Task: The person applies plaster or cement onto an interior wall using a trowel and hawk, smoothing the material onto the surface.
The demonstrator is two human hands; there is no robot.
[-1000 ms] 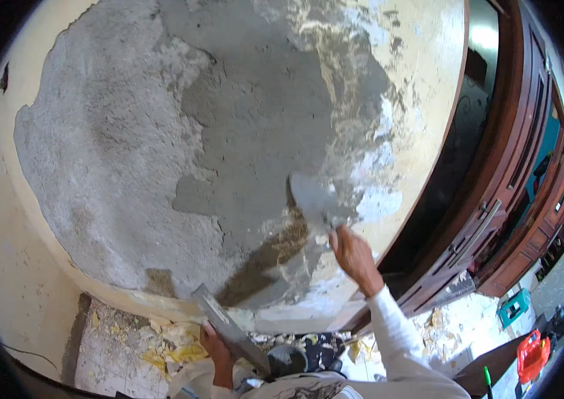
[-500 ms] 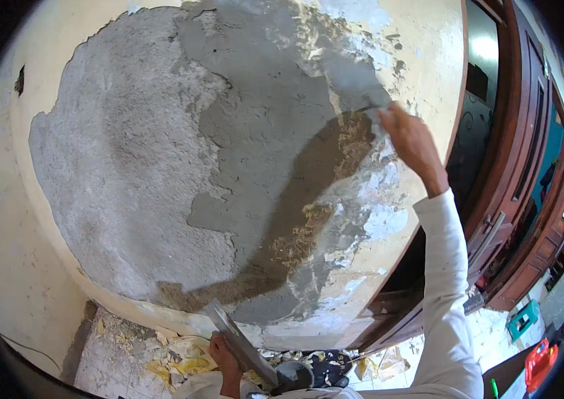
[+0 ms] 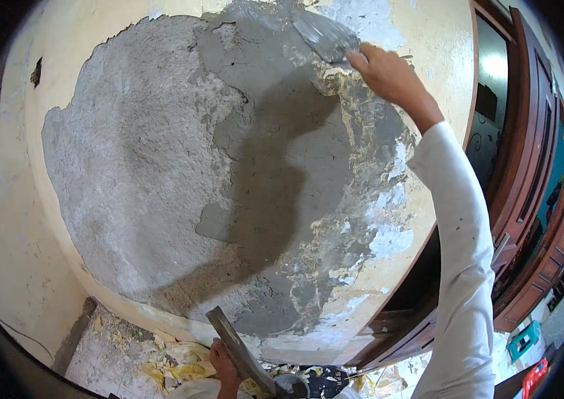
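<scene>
My right hand (image 3: 388, 74) is closed round the handle of a steel trowel (image 3: 325, 36), high on the wall. The trowel's blade is smeared by motion and lies against or close to the top of the grey plaster patch; I cannot tell which. Smooth damp plaster (image 3: 315, 156) covers the patch's middle, with rough, lighter render (image 3: 142, 133) to its left. Low down near my body, my left hand (image 3: 223, 360) grips a long grey board (image 3: 240, 352), seen almost edge-on. My arm's shadow falls across the plaster.
Peeling white and cream paint (image 3: 388, 233) borders the patch on the right. Beyond it stands a brown wooden door (image 3: 528, 166). Crumpled yellowish sheets (image 3: 179, 359) and rubble lie along the wall's foot, with a grey bucket (image 3: 290, 384) below me. A green stool (image 3: 524, 341) stands at far right.
My right hand has swept the trowel up and to the left along the wall. The whole view has shifted slightly. My left hand still holds the board low down.
</scene>
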